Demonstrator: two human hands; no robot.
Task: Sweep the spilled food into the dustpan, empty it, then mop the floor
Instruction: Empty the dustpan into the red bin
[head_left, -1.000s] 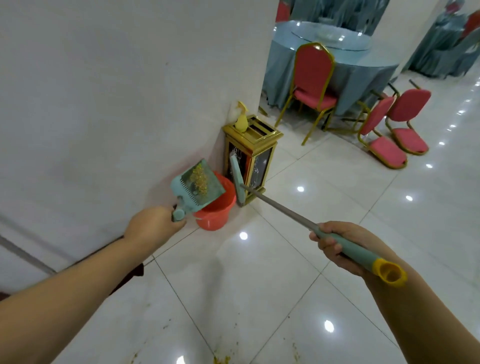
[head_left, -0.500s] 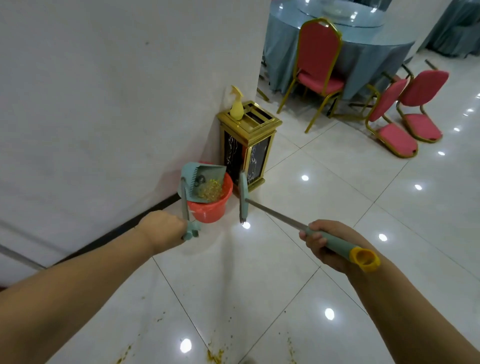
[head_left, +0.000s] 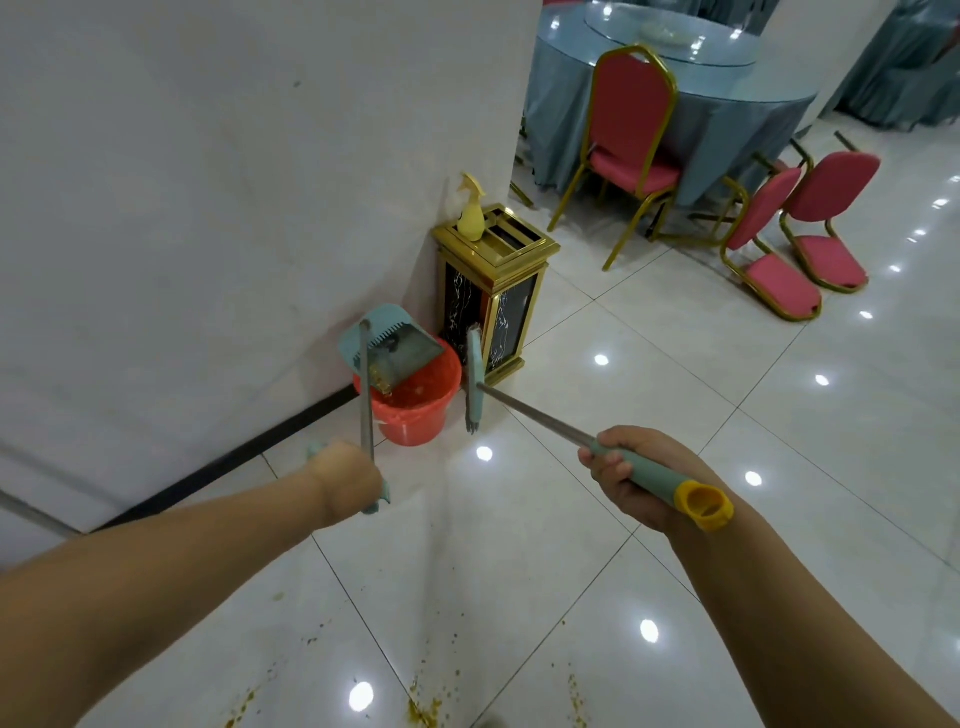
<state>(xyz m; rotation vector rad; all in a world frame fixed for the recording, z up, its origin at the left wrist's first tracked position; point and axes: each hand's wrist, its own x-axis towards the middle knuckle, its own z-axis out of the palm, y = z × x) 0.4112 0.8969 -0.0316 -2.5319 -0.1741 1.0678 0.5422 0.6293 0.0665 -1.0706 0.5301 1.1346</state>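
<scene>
Orange plastic, the bucket (head_left: 415, 402) stands on the floor (head_left: 649, 364) against the wall (head_left: 182, 182), just beside the gold bin (head_left: 496, 291). My left hand (head_left: 348, 480) is wrapped round the dustpan (head_left: 392, 345) handle, tipping the pan mouth-down over the bucket's rim; my right hand (head_left: 626, 475) is curled round the broom (head_left: 524, 410) handle, its head hanging just right of the bucket. What could go wrong, I judge: bits clinging near the pan's lip (some still show there) could drop outside the rim if I pull away too soon, and the broom head could knock the bucket. Stains (head_left: 426, 712) remain on the tiles at the near edge. Compared with a second ago, the pan has rotated from level and loaded to tipped and nearly emptied, and food now lies in the bucket.
</scene>
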